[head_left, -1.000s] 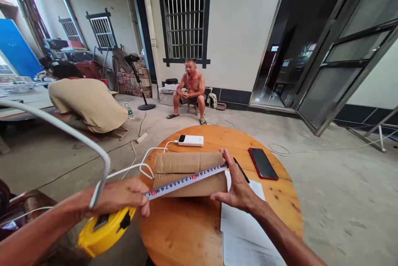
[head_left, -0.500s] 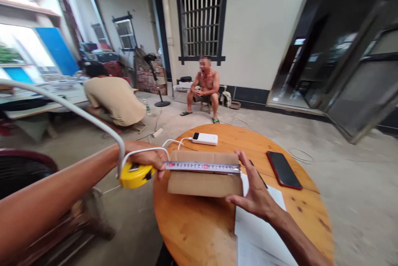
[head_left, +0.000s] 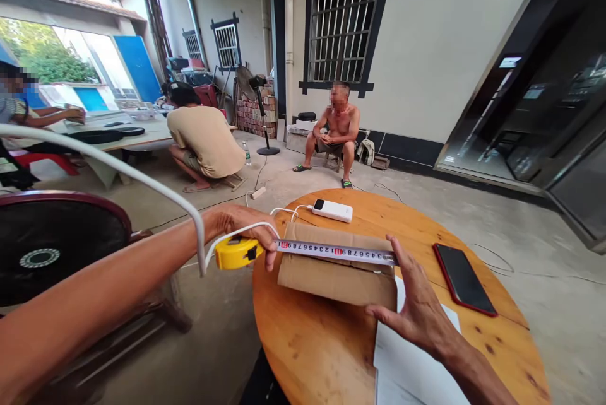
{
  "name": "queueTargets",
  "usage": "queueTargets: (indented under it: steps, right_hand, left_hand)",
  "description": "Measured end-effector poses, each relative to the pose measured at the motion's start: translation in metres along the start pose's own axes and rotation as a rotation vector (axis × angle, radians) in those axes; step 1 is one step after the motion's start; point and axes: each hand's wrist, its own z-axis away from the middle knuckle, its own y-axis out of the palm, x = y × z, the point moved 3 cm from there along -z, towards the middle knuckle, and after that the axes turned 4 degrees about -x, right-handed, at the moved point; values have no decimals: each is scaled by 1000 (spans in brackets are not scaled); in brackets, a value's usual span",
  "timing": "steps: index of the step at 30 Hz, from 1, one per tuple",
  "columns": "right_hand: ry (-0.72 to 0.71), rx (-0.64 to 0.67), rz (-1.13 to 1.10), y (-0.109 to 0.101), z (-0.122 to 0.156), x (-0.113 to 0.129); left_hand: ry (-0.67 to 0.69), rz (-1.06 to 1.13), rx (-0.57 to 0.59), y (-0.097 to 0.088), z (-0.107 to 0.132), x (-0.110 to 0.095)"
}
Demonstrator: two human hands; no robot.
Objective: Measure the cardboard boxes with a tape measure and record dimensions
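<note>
Tape (head_left: 326,250) lengthwise over box (head_left: 336,281), pointing to box's right end; left hand (head_left: 253,226) pinching tape, right hand (head_left: 419,304) spread beside box.

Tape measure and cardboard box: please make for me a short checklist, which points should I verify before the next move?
1. Left hand grips the tape measure: ok.
2. Blade runs along the top of the cardboard box: ok.
3. Right hand is at the blade's far end: ok.
4. Blade's end hooked on the box edge: cannot tell, too small.
5. Paper fully in view: not ok, the right hand hides part of it.
6. Phone apart from the box and both hands: ok.
</note>
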Motion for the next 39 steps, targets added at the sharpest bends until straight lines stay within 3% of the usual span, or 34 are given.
queueTargets:
  steps: [6,13,17,20,23,27,31,39]
  right_hand:
    - [-21,-37,82,-2,0,2]
    - [-175,138,330,-12,-19,17]
    - [-208,177,308,-9,-25,16]
    - [-77,141,198,-15,-32,4]
    - [239,135,-5,-28,-41,-15]
    - [595,248,-407,-40,-45,-30]
    - [671,397,-517,-38,-40,-27]
    - [620,659,-891,-24,-39,-11]
  left_hand:
    - [42,176,76,16,6,40]
    - [178,490,36,43,11,85]
    - [233,616,26,71,10,106]
    - [281,683,-29,98,10,114]
    - [327,768,-109,124,8,114]
    - [350,848,-245,153,4,105]
    - [310,868,-276,169,2,100]
    - [99,666,-408,184,3,123]
